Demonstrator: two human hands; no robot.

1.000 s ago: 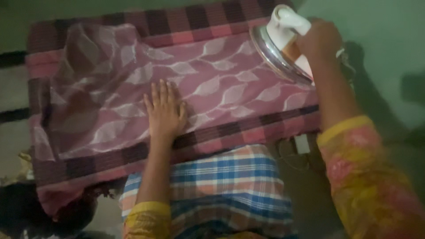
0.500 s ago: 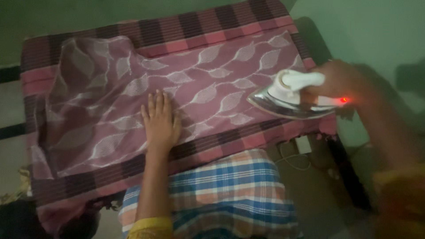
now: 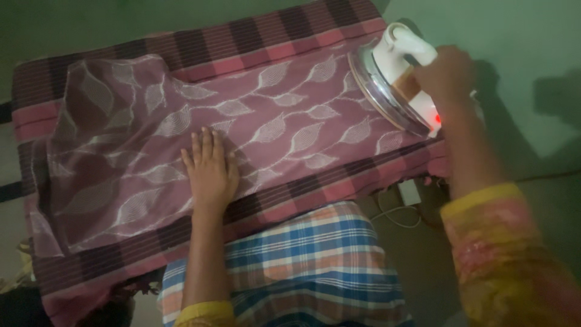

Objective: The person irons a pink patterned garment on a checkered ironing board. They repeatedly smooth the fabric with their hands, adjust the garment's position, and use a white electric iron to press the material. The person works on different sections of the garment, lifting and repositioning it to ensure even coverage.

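Observation:
A mauve garment with a pale leaf pattern (image 3: 284, 121) lies spread over a pink and dark striped cloth (image 3: 266, 30) that covers a low table. My left hand (image 3: 209, 171) rests flat on the garment near its front edge, fingers together. My right hand (image 3: 446, 75) grips the handle of a white electric iron (image 3: 390, 75), which is tilted up on its heel at the right end of the garment, its shiny soleplate facing left. A small red lamp glows on the iron's base.
A blue, white and orange checked cloth (image 3: 302, 260) covers my lap below the table edge. A white plug block and a thin cord (image 3: 409, 200) lie on the floor at the right. Green floor surrounds the table.
The iron lay flat on the garment half a second ago; my right hand has since lifted and tilted it up at the right end. My left hand has stayed in place.

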